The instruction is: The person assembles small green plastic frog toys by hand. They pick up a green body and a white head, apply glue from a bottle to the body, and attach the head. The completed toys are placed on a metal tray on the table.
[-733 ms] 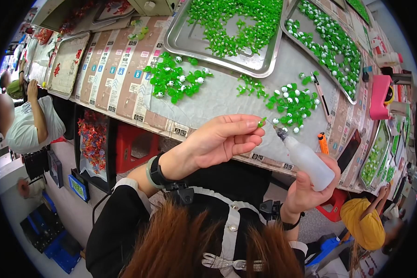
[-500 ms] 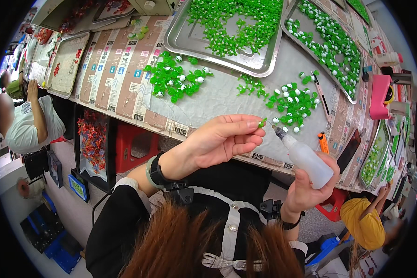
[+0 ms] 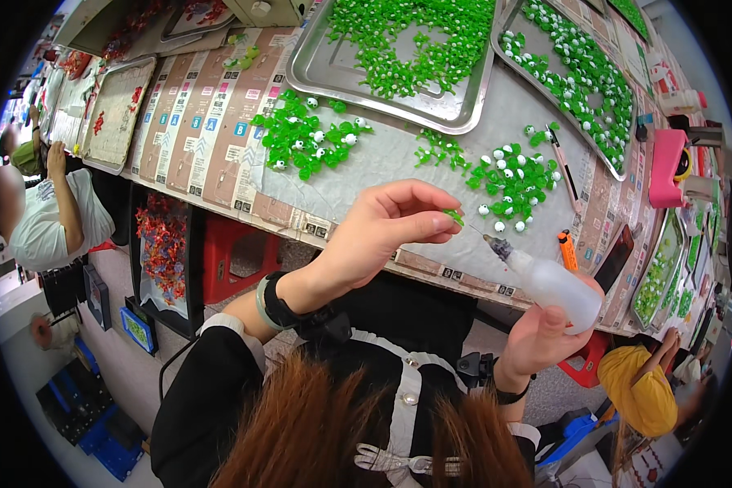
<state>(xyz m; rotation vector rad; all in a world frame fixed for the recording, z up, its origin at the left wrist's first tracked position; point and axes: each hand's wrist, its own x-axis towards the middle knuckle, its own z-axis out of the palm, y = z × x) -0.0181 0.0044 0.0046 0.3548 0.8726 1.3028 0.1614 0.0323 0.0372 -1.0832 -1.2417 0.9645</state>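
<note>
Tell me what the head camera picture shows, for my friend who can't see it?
A person's left hand pinches a tiny green piece while the right hand aims a small squeeze bottle at it. Beyond lies a table with heaps of green and white pieces and metal trays.

The squeeze bottle (image 3: pixel 555 286) looks like soft, translucent matt plastic with a thin metal needle tip. The small green piece (image 3: pixel 454 216) and the heaps at twelve o'clock are glossy plastic. The trays (image 3: pixel 464 114) are brushed, dull-shining metal. The table (image 3: pixel 220 122) is lined with printed cardboard, matt and smooth.
</note>
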